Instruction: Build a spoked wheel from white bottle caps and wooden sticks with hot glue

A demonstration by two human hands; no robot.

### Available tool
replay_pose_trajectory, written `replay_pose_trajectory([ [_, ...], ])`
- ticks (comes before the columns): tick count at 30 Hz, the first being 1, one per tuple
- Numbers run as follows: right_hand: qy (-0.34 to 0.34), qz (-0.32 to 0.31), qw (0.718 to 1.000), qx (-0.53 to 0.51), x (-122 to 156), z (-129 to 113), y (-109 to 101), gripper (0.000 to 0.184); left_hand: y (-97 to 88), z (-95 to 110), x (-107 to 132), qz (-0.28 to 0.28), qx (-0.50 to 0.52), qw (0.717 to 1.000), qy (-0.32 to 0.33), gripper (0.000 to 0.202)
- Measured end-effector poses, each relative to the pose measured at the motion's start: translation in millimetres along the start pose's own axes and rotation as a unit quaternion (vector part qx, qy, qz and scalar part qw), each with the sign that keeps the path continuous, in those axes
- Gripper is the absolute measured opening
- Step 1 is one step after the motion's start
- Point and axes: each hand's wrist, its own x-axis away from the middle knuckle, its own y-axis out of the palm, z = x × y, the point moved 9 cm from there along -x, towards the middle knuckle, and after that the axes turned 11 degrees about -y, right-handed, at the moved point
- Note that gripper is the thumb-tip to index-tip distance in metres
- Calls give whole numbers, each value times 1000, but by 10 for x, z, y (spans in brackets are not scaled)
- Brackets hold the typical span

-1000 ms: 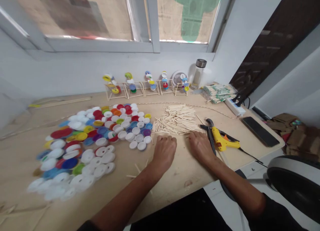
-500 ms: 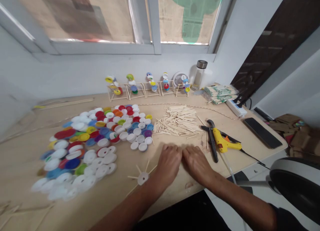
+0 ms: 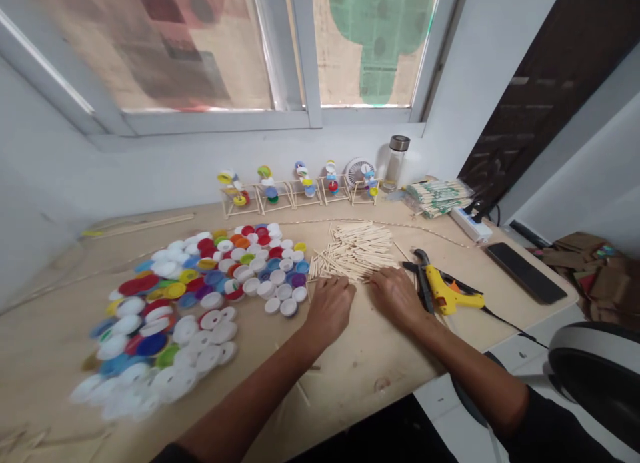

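Observation:
My left hand [image 3: 331, 308] rests at the near left edge of a pile of short wooden sticks [image 3: 357, 246], fingers bent and bunched downward. Whatever lies under its fingertips is hidden. At the pile's near right edge, my right hand [image 3: 396, 296] has its fingers stretched out onto the sticks, slightly apart. Below my left forearm, a few stick ends [image 3: 303, 393] poke out; the white disc they belong to is covered by the arm. A yellow glue gun [image 3: 449, 291] lies just right of my right hand, beside a black-handled tool [image 3: 424, 283].
Many coloured bottle caps [image 3: 205, 289] spread over the left of the table. Small stick frames with cap wheels [image 3: 305, 189] line the wall, near a small fan [image 3: 359, 173] and a glass bottle [image 3: 396, 163]. A phone [image 3: 525, 271] and power strip [image 3: 471, 224] sit at right.
My hands, together in front of the pile before, have moved apart and forward to its near edge. My left forearm now covers the white disc with sticks. The camera view has tilted slightly upward.

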Motion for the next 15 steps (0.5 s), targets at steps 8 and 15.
replay_pose_trajectory([
  [8, -5, 4, 1000, -15, -31, 48, -74, 20, -14, -74, -115, 8, -9, 1000, 9, 32],
  [15, -9, 20, 999, -43, -92, 110, -111, 23, 2, -124, -260, 22, 8, 1000, 17, 35],
])
